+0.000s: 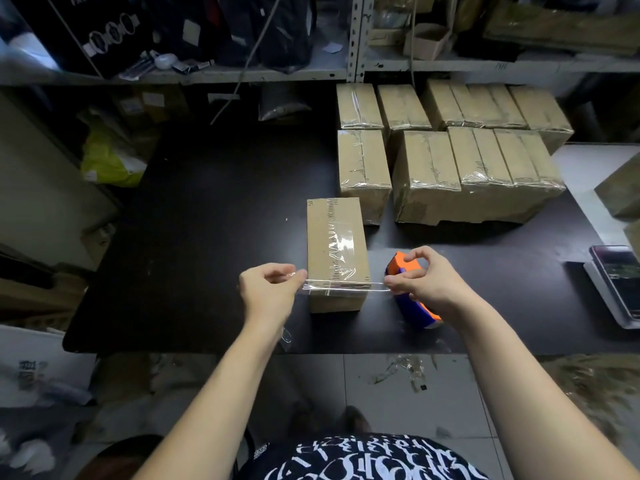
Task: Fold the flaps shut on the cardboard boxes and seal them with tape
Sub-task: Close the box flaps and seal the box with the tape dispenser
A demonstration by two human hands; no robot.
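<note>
Left thumb and forefinger [290, 276] are pinched together on one end of a clear tape strip [341, 287], and the right fingertips [393, 283] are pinching the other end, with the rest of the fingers on both sides loosely curled. So both the left hand [270, 289] and the right hand [424, 278] have a proper grip on the tape, nothing else in them.

The strip runs taut across the near end of a cardboard box [334, 237], right around its top front edge. That box sits just below the middle of the frame, flaps shut, with a wrinkly run of clear tape already down its top seam.

Just beside the box and partly under the right hand, an orange and blue tape dispenser [415, 315] lies on the black table [207, 220].

Further out, upper right of the frame, there's a bunch of sealed boxes [450, 161] packed side by side in two rows. A dark-screened device [620, 285] sits at the right edge, a yellow bag [107, 161] is off the table at the left, and metal shelving [356, 39] full of stuff runs across the top.
</note>
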